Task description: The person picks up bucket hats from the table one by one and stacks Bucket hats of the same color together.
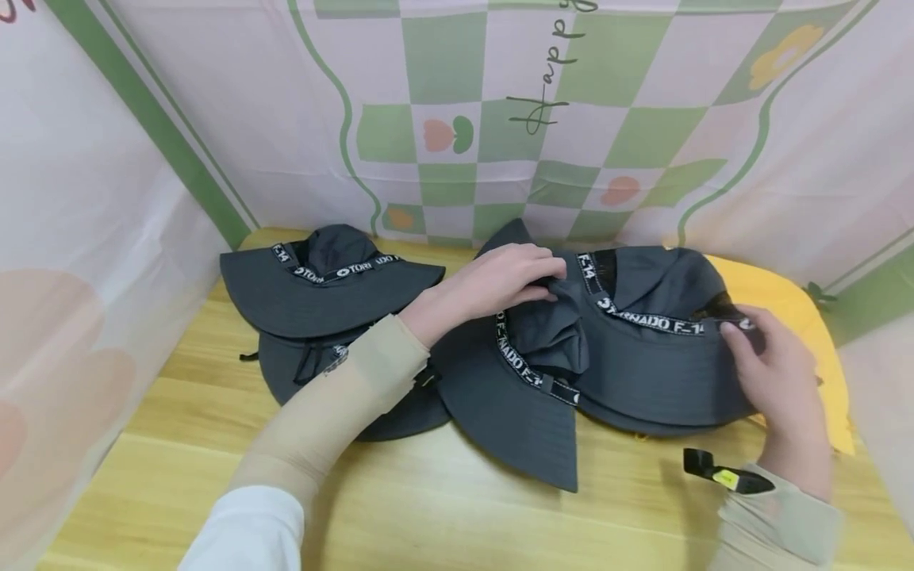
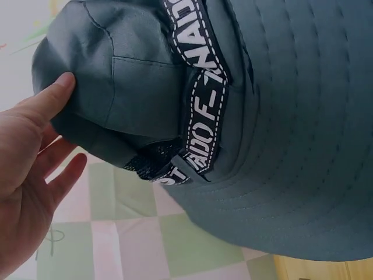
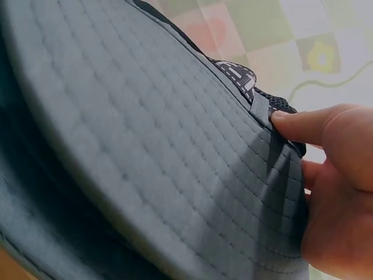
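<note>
Worktop (image 1: 178, 444): middle sun hat (image 1: 528, 341) was pinched by left hand (image 1: 500, 279), adjacent sun hat (image 1: 657, 365) by right hand (image 1: 780, 373); snagging risked by crowded brims (image 1: 514, 444).

Counting at least four dark hats (image 1: 664, 377) across mid-frame, plus two hands (image 1: 496, 277), plus one yellow item (image 1: 778, 292) far right!

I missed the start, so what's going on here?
A person's left hand pinches the crown of the middle dark sun hat, while the right hand grips the right-hand hat at its lettered band. More dark hats lie overlapping at left on the wooden table, with something yellow at right.
</note>
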Action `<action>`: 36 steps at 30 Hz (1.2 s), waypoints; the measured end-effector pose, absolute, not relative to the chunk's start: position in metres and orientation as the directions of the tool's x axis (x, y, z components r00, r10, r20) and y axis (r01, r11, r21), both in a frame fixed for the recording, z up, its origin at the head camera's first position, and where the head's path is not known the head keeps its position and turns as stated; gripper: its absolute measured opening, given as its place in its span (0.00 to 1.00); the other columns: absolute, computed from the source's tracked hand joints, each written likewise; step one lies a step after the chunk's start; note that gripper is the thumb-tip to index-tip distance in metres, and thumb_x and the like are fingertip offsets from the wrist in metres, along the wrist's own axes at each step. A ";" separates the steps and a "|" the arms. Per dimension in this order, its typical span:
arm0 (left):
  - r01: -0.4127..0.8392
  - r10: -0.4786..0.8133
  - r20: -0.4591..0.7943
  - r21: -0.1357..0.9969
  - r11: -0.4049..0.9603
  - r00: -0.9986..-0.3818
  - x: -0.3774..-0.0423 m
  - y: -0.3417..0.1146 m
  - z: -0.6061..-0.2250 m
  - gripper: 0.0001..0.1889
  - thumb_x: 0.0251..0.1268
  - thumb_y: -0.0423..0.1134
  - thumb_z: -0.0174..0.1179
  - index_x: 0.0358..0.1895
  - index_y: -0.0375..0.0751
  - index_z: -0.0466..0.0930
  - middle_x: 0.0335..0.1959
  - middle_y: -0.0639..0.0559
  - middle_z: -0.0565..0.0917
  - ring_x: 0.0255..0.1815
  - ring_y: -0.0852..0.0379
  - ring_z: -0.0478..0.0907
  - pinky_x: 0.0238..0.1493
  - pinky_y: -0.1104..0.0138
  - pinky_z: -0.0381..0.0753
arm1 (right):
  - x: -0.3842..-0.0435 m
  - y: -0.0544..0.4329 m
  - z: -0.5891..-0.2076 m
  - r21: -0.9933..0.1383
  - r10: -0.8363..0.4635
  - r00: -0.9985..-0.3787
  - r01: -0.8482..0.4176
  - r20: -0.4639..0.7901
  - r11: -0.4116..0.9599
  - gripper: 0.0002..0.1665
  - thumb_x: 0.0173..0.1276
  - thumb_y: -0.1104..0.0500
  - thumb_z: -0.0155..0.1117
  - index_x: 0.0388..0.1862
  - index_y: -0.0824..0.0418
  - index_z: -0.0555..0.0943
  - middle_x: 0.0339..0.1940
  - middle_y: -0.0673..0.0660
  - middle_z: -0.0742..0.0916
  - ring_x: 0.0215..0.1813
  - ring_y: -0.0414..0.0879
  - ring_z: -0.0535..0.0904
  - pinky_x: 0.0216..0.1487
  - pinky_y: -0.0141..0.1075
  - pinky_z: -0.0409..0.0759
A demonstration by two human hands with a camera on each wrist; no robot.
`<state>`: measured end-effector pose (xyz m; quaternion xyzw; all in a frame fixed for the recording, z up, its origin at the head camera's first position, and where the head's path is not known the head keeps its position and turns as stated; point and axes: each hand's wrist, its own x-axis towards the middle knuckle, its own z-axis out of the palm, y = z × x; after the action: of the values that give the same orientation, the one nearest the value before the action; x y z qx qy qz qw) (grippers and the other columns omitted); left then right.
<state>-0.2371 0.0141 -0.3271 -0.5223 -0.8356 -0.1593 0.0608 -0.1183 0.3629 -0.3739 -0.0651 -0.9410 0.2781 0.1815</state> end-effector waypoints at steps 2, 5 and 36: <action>0.893 0.852 0.275 0.194 0.406 -0.447 -0.237 0.015 -0.326 0.11 0.74 0.49 0.56 0.48 0.48 0.78 0.42 0.55 0.80 0.45 0.59 0.76 0.54 0.66 0.73 | -0.120 0.358 -0.374 -0.554 0.195 -0.937 0.002 0.289 0.833 0.23 0.80 0.55 0.51 0.66 0.67 0.73 0.61 0.77 0.79 0.63 0.71 0.70 0.73 0.39 0.61; 0.898 0.849 0.292 0.181 0.402 -0.439 -0.236 0.015 -0.324 0.11 0.74 0.48 0.56 0.50 0.48 0.79 0.44 0.55 0.81 0.50 0.59 0.78 0.66 0.68 0.70 | -0.122 0.351 -0.374 -0.568 0.154 -0.951 -0.026 0.267 0.823 0.24 0.80 0.54 0.49 0.67 0.67 0.73 0.62 0.76 0.78 0.64 0.71 0.70 0.73 0.40 0.61; 0.661 0.586 0.305 0.357 0.660 -0.750 -0.250 0.035 -0.345 0.13 0.78 0.50 0.49 0.55 0.50 0.75 0.47 0.53 0.78 0.42 0.59 0.78 0.42 0.67 0.78 | -0.138 0.306 -0.374 -0.659 -0.296 -0.954 -0.186 -0.058 0.729 0.60 0.58 0.51 0.78 0.81 0.59 0.53 0.76 0.74 0.64 0.75 0.72 0.58 0.69 0.66 0.58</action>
<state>-0.2497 0.0351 -0.3450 -0.3436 -0.9074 -0.2276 0.0820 -0.1383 0.3055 -0.3739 0.1301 -0.9264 0.3443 -0.0794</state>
